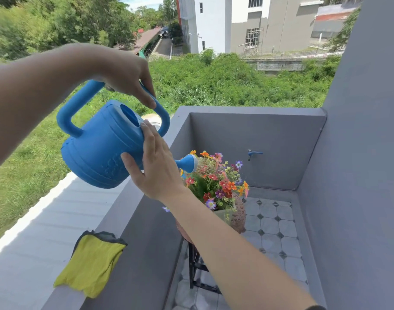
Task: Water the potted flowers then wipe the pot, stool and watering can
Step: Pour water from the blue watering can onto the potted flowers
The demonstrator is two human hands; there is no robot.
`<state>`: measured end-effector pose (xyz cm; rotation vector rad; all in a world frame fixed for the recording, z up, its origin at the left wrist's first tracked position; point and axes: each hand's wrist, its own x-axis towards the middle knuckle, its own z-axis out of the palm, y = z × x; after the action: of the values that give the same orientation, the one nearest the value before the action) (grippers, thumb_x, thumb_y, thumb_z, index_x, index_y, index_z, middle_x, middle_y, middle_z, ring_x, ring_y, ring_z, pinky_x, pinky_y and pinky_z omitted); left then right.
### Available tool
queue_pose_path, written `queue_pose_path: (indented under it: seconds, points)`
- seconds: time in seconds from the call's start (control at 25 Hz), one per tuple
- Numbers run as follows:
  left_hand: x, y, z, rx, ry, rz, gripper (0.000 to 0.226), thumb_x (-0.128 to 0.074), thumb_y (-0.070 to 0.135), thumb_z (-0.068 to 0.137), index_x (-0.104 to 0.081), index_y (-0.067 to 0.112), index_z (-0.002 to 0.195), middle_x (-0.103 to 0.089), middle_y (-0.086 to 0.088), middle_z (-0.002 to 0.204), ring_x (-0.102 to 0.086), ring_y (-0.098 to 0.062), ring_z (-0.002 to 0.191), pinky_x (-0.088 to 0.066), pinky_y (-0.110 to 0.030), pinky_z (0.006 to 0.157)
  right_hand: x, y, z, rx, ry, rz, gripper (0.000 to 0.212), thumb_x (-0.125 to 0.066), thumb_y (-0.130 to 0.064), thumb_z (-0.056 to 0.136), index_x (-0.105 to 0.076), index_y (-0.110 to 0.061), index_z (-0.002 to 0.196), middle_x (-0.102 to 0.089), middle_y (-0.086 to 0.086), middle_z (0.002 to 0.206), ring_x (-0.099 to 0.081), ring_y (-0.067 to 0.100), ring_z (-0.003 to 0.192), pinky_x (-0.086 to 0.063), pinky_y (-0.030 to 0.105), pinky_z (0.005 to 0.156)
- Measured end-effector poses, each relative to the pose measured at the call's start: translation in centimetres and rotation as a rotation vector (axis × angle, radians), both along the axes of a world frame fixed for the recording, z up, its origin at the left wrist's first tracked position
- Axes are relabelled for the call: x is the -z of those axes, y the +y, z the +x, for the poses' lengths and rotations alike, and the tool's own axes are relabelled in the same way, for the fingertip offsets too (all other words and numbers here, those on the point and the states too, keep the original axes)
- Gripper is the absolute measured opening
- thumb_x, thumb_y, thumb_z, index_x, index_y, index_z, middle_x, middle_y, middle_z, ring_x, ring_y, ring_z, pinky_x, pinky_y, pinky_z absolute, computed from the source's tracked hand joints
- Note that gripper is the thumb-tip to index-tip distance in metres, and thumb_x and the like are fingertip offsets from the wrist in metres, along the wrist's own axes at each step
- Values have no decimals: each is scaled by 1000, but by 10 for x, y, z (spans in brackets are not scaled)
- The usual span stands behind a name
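A blue watering can (pixel 102 148) is tilted to the right, and its rose (pixel 188 163) sprays water onto the colourful potted flowers (pixel 218 182). My left hand (pixel 126 73) grips the can's top handle. My right hand (pixel 157 166) lies flat against the can's front side near the spout. The brownish pot (pixel 238 217) is wet with droplets and stands on a dark stool (pixel 197 271), both largely hidden behind my right forearm. A yellow cloth (pixel 90 262) lies on the grey ledge at lower left.
A grey parapet wall (pixel 146 231) encloses a small tiled balcony floor (pixel 274 227). A blue tap (pixel 254 153) sticks out of the far wall. A grey pillar (pixel 359 153) rises on the right. Beyond the ledge are a light roof, grass and buildings.
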<state>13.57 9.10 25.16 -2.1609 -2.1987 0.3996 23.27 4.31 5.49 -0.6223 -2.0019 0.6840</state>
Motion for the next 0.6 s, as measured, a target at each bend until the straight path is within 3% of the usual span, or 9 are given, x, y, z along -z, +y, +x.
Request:
queue_pose_path:
  seconds: [0.2, 0.44, 0.6]
  points:
    - [13, -3, 4, -24, 5, -81, 18, -68, 52, 77, -71, 40, 90, -54, -5, 55, -44, -23, 49, -37, -25, 46, 13, -12, 6, -25, 17, -24, 67, -52, -34, 93, -25, -3, 146, -29, 12, 156, -23, 23, 144, -23, 41, 118]
    - [1, 4, 4, 1, -57, -15, 15, -68, 50, 77, -70, 40, 88, -52, -6, 52, -43, -23, 46, -37, -27, 48, 3, 10, 4, 11, 5, 21, 67, -51, -35, 93, -27, -2, 145, -30, 14, 155, -25, 26, 144, -26, 45, 117]
    - [-10, -1, -11, 3, -48, 66, 18, -67, 52, 77, -68, 42, 92, -60, -13, 58, -47, -22, 43, -39, -25, 46, -9, 17, -11, -20, -17, -1, 68, -51, -33, 94, -23, -3, 147, -26, 13, 157, -22, 25, 146, -22, 41, 119]
